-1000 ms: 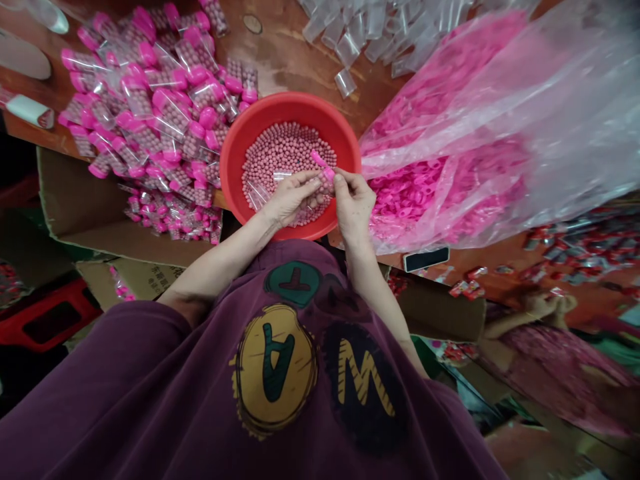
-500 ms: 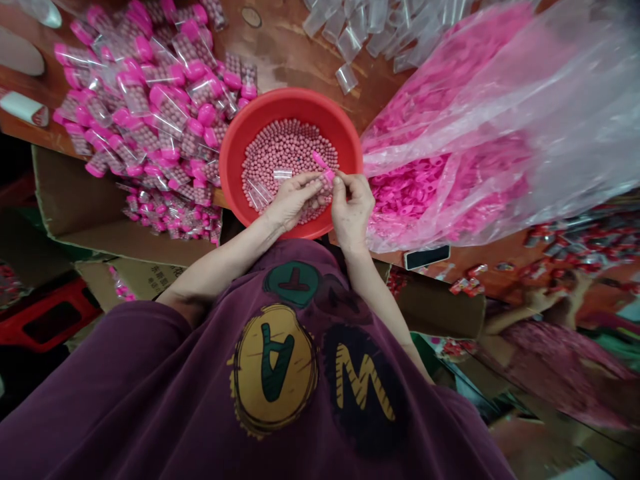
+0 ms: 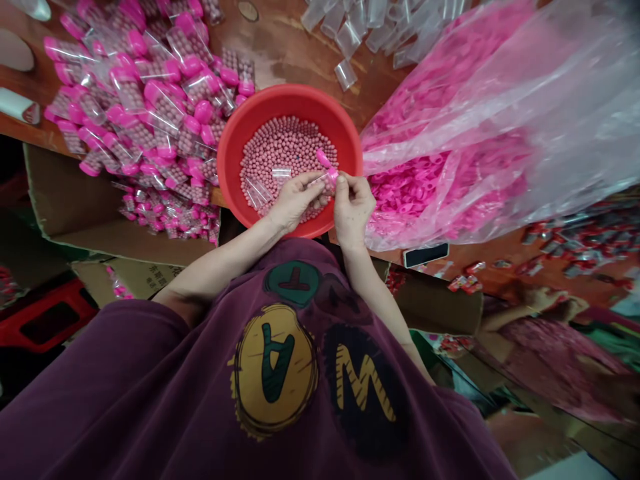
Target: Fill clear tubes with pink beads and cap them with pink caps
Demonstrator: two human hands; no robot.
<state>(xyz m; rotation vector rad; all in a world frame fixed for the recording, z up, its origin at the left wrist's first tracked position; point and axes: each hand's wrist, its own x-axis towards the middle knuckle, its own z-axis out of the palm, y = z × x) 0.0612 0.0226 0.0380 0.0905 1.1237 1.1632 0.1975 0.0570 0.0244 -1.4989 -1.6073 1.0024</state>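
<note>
Over the red bowl, my left hand is closed around a small clear tube, mostly hidden by the fingers, that seems to hold pink beads. A bright pink cap with its flap raised sits at the tube's right end. My right hand pinches at this cap with thumb and bent fingers. Loose pink beads cover the bowl's bottom, and a few clear tubes lie among them.
Filled, pink-capped tubes are heaped at left, above a cardboard box. A plastic bag of pink caps lies at right. Clear tubes are at the back. A phone rests near the table edge; another person's hands are at far right.
The pink cap and its flap have shifted slightly right and down between my hands. Both hands stay over the bowl with nearly the same grip. The view has moved a little.
</note>
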